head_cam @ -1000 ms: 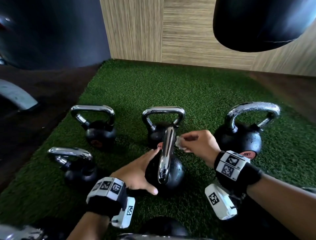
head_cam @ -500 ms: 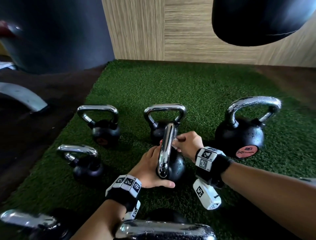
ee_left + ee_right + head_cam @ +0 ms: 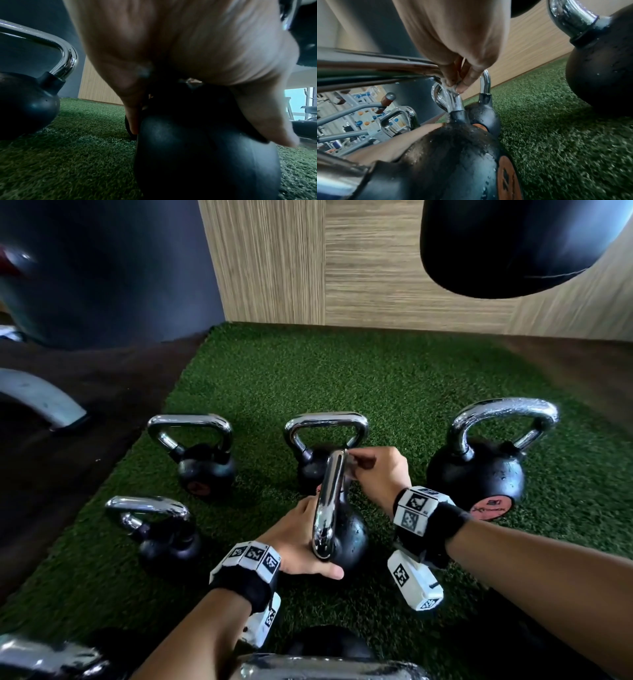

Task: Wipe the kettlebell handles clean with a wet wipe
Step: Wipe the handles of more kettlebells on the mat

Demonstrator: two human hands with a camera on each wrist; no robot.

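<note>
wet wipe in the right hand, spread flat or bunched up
Bunched up: the right hand pinches the small white wet wipe as a wad against the chrome handle of the black kettlebell.

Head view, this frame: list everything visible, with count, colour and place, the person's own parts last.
Kettlebells: seven at least partly visible, black with chrome handles, on the turf; the centre kettlebell is being worked on.
Wet wipe: one, whitish, pressed on that bell's handle.
Turf mat: one, green, over a dark floor.
Punching bag: one, black, hanging top right.
Wall panel: wood-tone, behind the mat.
Grey curved base: one, far left.
Wrist cameras: two, white, under the wrists.
Left hand: steadies the bell's body.
Right hand: pinches the wipe.
</note>
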